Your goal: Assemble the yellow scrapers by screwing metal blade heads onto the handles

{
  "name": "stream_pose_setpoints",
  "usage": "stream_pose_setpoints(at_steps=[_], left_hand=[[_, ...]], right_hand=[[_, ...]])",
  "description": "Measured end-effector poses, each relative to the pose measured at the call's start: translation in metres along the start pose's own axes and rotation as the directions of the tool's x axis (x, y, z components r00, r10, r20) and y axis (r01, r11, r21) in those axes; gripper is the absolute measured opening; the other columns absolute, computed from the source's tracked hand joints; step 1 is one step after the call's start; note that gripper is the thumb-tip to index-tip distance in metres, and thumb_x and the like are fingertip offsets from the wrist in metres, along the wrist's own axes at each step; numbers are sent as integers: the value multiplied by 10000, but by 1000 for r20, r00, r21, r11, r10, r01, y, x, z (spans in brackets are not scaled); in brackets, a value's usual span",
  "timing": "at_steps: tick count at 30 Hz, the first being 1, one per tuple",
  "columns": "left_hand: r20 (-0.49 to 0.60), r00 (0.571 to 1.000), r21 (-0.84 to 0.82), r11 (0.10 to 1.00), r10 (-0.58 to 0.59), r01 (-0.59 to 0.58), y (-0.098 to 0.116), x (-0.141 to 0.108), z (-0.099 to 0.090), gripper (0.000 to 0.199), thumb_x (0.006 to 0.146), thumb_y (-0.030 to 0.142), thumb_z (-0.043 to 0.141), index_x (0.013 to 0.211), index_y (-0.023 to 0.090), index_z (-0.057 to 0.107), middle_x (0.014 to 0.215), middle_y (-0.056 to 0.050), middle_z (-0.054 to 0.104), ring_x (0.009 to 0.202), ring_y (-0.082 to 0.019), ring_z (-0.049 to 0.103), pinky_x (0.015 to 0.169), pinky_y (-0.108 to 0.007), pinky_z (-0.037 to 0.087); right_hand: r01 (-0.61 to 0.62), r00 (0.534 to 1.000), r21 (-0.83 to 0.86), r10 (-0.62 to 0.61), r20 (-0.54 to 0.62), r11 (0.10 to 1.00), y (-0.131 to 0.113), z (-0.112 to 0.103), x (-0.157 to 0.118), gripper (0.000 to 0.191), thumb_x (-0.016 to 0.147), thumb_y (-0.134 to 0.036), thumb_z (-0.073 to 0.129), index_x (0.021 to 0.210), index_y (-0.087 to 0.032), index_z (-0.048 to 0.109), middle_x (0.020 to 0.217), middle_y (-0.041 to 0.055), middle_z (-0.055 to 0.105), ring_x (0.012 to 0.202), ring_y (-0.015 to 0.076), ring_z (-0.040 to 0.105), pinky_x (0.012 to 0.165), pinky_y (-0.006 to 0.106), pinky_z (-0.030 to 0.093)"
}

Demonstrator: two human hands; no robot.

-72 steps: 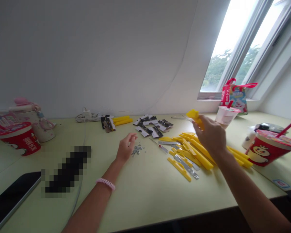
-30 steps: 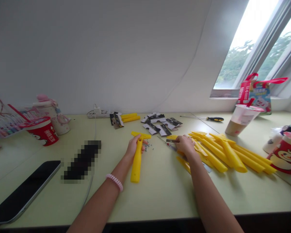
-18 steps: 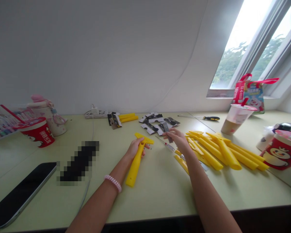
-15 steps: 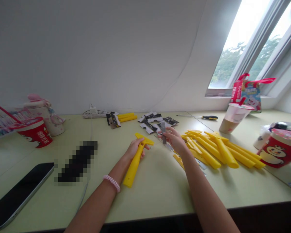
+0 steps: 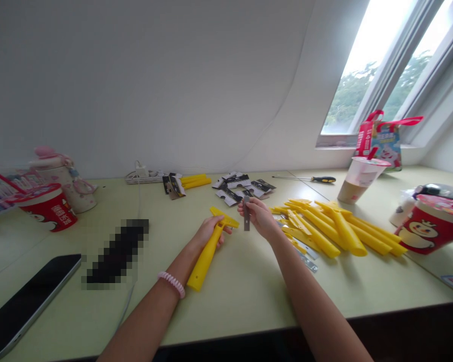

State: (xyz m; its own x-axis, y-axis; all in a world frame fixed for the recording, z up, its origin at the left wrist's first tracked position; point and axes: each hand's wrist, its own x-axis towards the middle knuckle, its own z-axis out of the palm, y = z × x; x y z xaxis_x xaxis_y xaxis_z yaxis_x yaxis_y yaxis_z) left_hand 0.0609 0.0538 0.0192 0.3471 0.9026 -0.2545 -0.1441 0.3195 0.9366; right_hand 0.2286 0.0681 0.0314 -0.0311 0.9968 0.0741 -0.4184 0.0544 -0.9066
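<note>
- Two bare hands work over the pale table (image 5: 249, 296) in the head view, near each other but apart.
- The yellow T-shaped tool (image 5: 205, 257) is in the left hand (image 5: 206, 235), left of the metal strip; its long handle slants, the free end toward the person and lower left, the crossbar end away and to the right.
- Its crossbar slopes down to the right, across the handle's line.
- The metal strip (image 5: 246, 217) is narrow, its long axis running almost straight up and down the view, the lower end free.
- The left hand wraps the handle just below the crossbar, fingertips showing on the right; its forearm reaches in from lower left.
- The right hand (image 5: 263, 217) pinches the strip's upper part between thumb and fingers; its forearm slants in from lower right.
- Yellow handles (image 5: 324, 234) lie heaped right of it.
</note>
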Motion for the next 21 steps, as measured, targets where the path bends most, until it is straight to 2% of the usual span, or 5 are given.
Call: stream_pose_setpoints(at_steps=[3,9,13,18,21], left_hand=[[0,1000,-3,1000,4,-4,0,0,0,264,802,326,412,913,96,482,629,-47,616,282,-84,449,257,-206,314],[-12,1000,-3,1000,-2,2,0,0,0,252,809,321,400,919,107,476,619,-38,613,274,-83,439,253,-205,305],[-7,1000,-11,1000,-8,8,1,0,0,254,806,328,409,891,102,488,625,-42,614,280,-82,443,254,-202,308],[-2,1000,-23,1000,-3,3,1,0,0,243,809,317,404,882,102,490,624,-43,612,278,-82,438,249,-201,304],[5,1000,-27,1000,2,-2,1,0,-1,238,811,309,398,879,101,491,627,-47,611,277,-82,439,247,-202,301]], right_hand=[[50,998,-61,-53,-44,997,1,0,-1,176,609,-252,676,718,-161,571,691,18,621,671,133,603,712,286,494],[48,986,-56,-56,-157,997,1,-4,0,246,593,-313,719,701,-156,563,664,47,633,640,175,622,670,332,517],[19,990,-58,-27,-137,998,4,-4,1,251,626,-350,701,695,-161,552,651,48,630,628,169,616,650,327,508],[-29,991,-197,3,-132,980,6,-7,4,257,643,-398,669,660,-163,568,712,45,637,679,141,587,670,275,466],[-47,992,-253,15,-127,966,7,-9,5,268,649,-424,650,634,-165,580,680,26,616,632,112,540,616,236,427]])
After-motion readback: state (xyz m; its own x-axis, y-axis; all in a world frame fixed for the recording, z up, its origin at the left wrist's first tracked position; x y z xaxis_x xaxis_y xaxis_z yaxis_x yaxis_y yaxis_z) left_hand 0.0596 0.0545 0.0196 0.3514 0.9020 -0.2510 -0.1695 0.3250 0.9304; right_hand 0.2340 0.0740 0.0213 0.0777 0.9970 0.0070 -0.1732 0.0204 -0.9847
